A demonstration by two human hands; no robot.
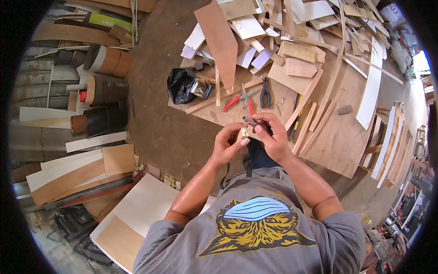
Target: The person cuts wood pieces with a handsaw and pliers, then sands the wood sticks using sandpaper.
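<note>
My left hand is closed in a pinch around a small brass-coloured metal piece. Close beside it, my right hand grips a short dark, rod-like piece between thumb and fingers; its exact kind is too small to tell. The two hands nearly meet over the edge of a low wooden work surface. Just beyond them lie red-handled snips with the handles spread, and dark pliers.
A black plastic bag sits at the surface's left corner. Wood offcuts and a long brown board pile up behind. Strips lie to the right. Rolls of sheet material and panels stand at left.
</note>
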